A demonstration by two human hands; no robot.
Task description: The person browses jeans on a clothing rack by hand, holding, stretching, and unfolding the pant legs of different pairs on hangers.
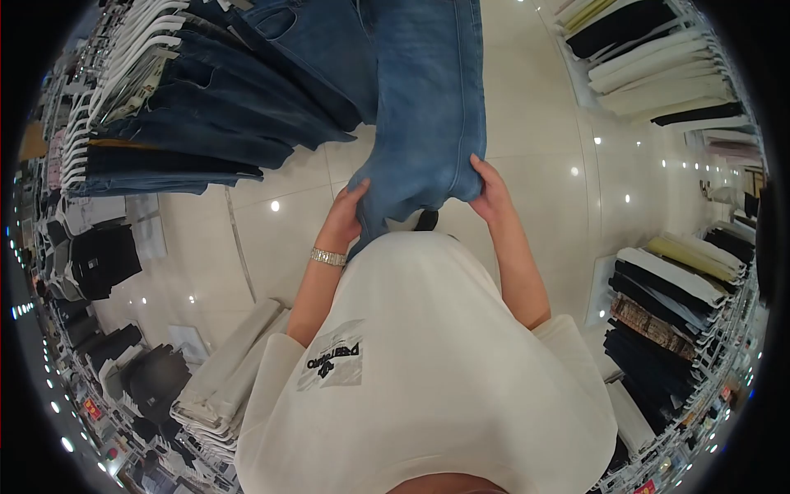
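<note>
A pair of blue jeans (424,99) stretches from the top edge of the view down toward my body. My left hand (347,216) grips the denim at its lower left side, thumb on top and the other fingers hidden beneath. On the opposite edge, my right hand (489,189) is closed on the cloth in the same way. Between the hands the fabric sags in loose folds. The upper end of the jeans runs out of view, beside other hanging denim.
A rack of dark blue jeans (239,90) on white hangers (136,58) stands at upper left. Folded trousers (658,70) hang at upper right, with more trousers (658,321) lower right. Beige trousers (226,370) hang at lower left. Pale tiled floor (543,165) lies between the racks.
</note>
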